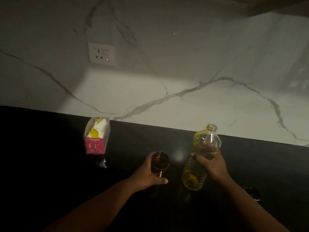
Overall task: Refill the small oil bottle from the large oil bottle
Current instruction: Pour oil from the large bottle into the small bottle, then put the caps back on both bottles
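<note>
Countertop (50,156) in front of you is black and dimly lit, running back to a white marble wall (167,72) with grey veins. Your left hand (147,174) wraps around the small oil bottle (159,163), a dark amber one with its mouth uncapped, thumb across its lower front. Your right hand (210,163) grips the large oil bottle (200,158) around its middle; that clear plastic bottle is also uncapped, tilts slightly with its neck leaning right and away from you, and holds yellow oil pooled in its lower part. The two bottles sit near each other, apart, with a bare strip of counter between them. Off to your left, near the wall, stands a small pink carton (97,138) with an open top showing white and yellow contents. Just below it lies a dark shiny object (102,162) you cannot make out. Another dim item (252,193) rests on the counter at your right. A wall socket (102,54) shows a red light.
</note>
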The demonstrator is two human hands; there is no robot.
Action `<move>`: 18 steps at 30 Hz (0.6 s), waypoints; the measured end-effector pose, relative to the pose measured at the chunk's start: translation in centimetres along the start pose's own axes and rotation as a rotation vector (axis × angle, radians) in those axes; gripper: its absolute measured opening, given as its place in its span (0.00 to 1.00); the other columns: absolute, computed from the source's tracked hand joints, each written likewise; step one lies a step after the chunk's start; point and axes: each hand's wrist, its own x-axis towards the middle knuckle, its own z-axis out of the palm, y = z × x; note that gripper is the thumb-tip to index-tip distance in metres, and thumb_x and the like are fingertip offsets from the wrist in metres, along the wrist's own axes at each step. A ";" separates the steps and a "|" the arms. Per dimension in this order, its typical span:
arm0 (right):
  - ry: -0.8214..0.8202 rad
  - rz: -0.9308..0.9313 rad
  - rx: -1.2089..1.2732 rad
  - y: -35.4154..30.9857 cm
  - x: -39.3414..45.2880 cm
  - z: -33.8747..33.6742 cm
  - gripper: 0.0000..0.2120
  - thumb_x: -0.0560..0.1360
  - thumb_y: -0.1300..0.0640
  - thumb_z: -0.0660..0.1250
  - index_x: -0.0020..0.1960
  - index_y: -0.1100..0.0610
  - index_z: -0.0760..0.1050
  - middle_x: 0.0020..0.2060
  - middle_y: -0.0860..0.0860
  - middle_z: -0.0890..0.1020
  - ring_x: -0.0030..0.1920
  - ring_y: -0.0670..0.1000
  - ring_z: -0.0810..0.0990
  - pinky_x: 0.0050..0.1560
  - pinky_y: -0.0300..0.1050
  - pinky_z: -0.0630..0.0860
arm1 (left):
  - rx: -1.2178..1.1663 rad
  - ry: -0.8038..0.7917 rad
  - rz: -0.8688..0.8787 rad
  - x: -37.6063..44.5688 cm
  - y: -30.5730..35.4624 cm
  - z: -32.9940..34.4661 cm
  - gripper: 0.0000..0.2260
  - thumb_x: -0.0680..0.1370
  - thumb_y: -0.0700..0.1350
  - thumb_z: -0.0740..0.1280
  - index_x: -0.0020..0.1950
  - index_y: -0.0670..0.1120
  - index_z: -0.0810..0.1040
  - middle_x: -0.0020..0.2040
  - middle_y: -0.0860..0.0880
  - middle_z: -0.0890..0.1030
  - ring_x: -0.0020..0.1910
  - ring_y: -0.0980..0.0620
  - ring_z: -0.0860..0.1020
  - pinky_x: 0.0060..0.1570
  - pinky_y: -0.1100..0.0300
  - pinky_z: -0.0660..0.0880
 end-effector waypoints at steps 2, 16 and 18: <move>0.008 0.002 0.008 0.2 -0.2 0.0 0.38 0.57 0.43 0.77 0.63 0.50 0.70 0.51 0.46 0.81 0.50 0.45 0.81 0.42 0.40 0.75 | 0.014 0.008 -0.005 -0.4 0.0 0.0 0.51 0.64 0.49 0.82 0.77 0.61 0.52 0.74 0.54 0.66 0.74 0.50 0.64 0.74 0.42 0.63; -0.102 0.064 -0.042 0.5 -3.2 -1.2 0.52 0.55 0.40 0.80 0.72 0.45 0.57 0.60 0.45 0.72 0.52 0.43 0.75 0.48 0.39 0.72 | 0.181 0.186 -0.085 -3.5 -0.4 1.6 0.60 0.63 0.59 0.80 0.79 0.59 0.38 0.81 0.50 0.50 0.79 0.42 0.51 0.76 0.36 0.51; -0.107 0.070 -0.083 0.7 -3.8 -2.3 0.55 0.55 0.38 0.80 0.74 0.46 0.55 0.66 0.47 0.69 0.61 0.47 0.71 0.54 0.41 0.70 | 0.195 0.240 -0.089 -4.4 0.0 2.1 0.61 0.63 0.60 0.80 0.79 0.59 0.37 0.82 0.49 0.47 0.80 0.43 0.49 0.76 0.37 0.49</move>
